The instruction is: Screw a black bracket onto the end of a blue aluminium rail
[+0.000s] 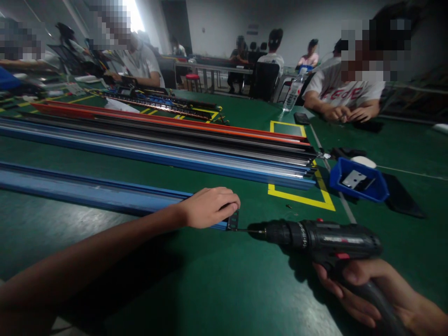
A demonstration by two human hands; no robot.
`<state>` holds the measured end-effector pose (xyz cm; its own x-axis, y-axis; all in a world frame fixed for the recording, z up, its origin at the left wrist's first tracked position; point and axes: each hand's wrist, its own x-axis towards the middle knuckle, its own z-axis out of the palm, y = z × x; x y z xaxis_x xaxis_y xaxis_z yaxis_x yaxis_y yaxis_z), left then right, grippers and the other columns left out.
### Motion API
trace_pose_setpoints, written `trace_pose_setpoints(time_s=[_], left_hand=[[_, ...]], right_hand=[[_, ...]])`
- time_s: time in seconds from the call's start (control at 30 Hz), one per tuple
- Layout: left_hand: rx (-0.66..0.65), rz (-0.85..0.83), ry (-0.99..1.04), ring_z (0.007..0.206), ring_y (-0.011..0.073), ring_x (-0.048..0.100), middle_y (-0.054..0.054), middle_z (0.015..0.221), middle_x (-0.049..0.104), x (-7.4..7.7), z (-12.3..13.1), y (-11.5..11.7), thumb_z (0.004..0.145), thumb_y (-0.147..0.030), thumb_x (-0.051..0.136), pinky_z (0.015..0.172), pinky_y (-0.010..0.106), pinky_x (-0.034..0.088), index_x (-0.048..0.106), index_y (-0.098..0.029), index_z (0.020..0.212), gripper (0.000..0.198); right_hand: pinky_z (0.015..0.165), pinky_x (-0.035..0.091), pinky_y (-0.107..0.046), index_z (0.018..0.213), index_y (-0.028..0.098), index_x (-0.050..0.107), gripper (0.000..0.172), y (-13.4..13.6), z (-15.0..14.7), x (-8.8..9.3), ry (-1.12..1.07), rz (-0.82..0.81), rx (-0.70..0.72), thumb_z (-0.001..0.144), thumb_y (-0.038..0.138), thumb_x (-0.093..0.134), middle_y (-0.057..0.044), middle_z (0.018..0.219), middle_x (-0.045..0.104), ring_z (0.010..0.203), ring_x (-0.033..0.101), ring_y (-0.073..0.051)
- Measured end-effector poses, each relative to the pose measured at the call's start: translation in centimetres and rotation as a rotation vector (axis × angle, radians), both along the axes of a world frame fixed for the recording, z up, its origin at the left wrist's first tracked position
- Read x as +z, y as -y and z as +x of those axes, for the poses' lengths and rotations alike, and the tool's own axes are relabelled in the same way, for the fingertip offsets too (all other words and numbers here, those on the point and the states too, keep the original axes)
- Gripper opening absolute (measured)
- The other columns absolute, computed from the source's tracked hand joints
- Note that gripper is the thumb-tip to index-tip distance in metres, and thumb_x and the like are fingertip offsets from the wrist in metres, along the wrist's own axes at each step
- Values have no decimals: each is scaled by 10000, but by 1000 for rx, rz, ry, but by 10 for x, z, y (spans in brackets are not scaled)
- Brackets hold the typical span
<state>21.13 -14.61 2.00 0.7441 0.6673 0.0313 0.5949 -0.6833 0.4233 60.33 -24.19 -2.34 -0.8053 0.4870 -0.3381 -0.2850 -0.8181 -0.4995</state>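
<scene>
My left hand [209,206] is closed over the end of a long blue metal rail [87,190] lying on the green table, its fingers pressing a small dark end bracket [233,220] against the rail. My right hand [367,291] grips the handle of a black cordless drill [322,239]. The drill lies level, and its thin bit [250,230] touches the bracket from the right.
A stack of blue, black and orange rails [175,140] runs across the table behind. A blue bin [360,183] with a metal plate sits at the right, near yellow floor-tape markings [301,198]. Other people sit working at the far left and right, with a water bottle [292,93].
</scene>
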Motion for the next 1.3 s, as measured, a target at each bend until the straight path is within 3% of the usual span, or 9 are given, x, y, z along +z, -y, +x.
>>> trace_pose_setpoints(time_s=[0.17,0.33,1.3], left_hand=[[-134,31,29,1160,241,571,76,1215,649,6,-2,4,1000,-293,493,1035,408,405,694,-206,1010,220],[-147,4,18,1062,226,596,65,1091,687,7,-2,4,1006,-263,458,968,376,445,691,-191,957,248],[-168,35,39,1014,211,611,50,1070,705,5,-2,2,990,-248,499,907,356,449,721,-205,881,251]], right_hand=[[454,514,-166,1074,74,764,336,0,1,-3,36,12,-16,807,221,622,-92,835,679,373,443,-14],[458,505,-158,1071,63,754,335,0,-2,1,30,41,-15,812,205,596,-93,844,679,379,434,-13],[469,508,-144,1100,87,740,342,0,-1,-2,3,90,3,830,240,597,-71,860,668,380,415,5]])
